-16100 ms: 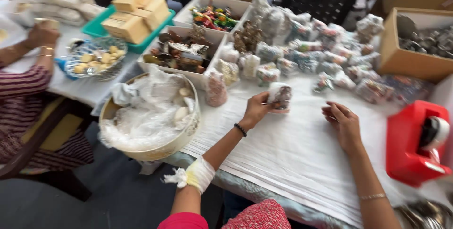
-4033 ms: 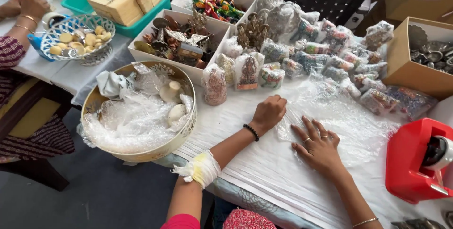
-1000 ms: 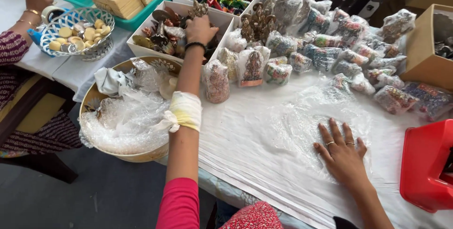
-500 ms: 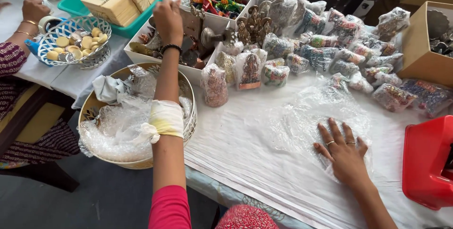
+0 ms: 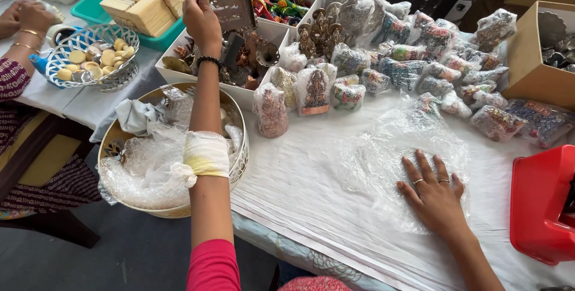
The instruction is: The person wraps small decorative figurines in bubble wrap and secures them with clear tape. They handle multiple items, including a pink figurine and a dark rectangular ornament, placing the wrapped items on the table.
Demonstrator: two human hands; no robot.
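Soft, even daylight fills the scene, bright without harsh contrast. Shadows are faint: a pale one lies under the right hand point(image 5: 436, 198) on the bubble wrap sheet point(image 5: 389, 153), which shows mild white glare, as do the wrapped figurines point(image 5: 383, 63). The raised left hand point(image 5: 202, 18) is slightly motion-blurred. Focus holds in the centre; the corners stretch and soften from the wide lens, and the floor below reads dimmer.

Your left hand point(image 5: 200, 18) has a flat grey metal plaque point(image 5: 233, 12) pinched upright over the white box of figurines point(image 5: 254, 96). The clear bubble wrap sheet point(image 5: 395, 153) lies flat under your right hand point(image 5: 434, 198).
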